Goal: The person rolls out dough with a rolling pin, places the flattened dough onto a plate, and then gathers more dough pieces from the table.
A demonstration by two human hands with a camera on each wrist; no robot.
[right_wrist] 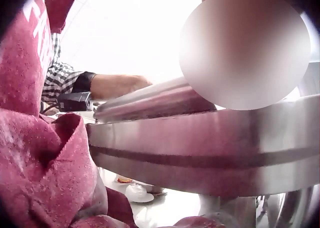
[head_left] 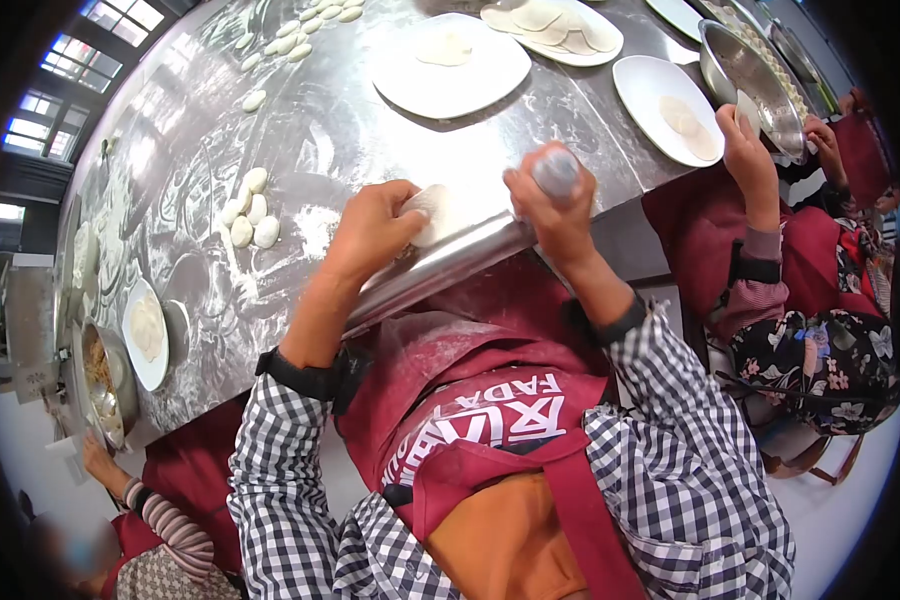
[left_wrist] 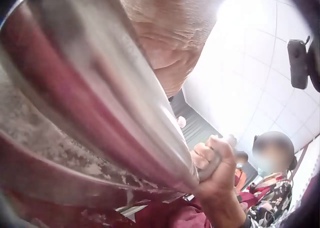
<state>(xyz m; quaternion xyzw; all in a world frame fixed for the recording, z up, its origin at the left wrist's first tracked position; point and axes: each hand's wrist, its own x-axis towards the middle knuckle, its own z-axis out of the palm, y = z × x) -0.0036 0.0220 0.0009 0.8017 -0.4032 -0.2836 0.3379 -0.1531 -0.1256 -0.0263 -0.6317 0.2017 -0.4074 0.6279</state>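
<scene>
My left hand (head_left: pixel 375 230) pinches the edge of a round, flat dough wrapper (head_left: pixel 433 214) near the front edge of the steel table (head_left: pixel 345 150). To its right, my right hand (head_left: pixel 558 205) grips a short, pale grey rolling pin (head_left: pixel 556 173), its blurred end pointing up at the head camera. The left wrist view shows the right hand (left_wrist: pixel 220 173) with fingers curled round the pin, beyond the rounded steel edge. Left of my left hand lie several small dough pieces (head_left: pixel 257 207) on floured steel. In the right wrist view, the right hand is mostly hidden behind a blurred patch.
Ahead are a white plate (head_left: pixel 400 75) with dough and another plate (head_left: pixel 610 45) of stacked wrappers. At right, a person's hand (head_left: pixel 750 160) holds a wrapper beside a metal bowl (head_left: pixel 715 60). At left stand a plate (head_left: pixel 160 375) and a pan of filling (head_left: pixel 120 370).
</scene>
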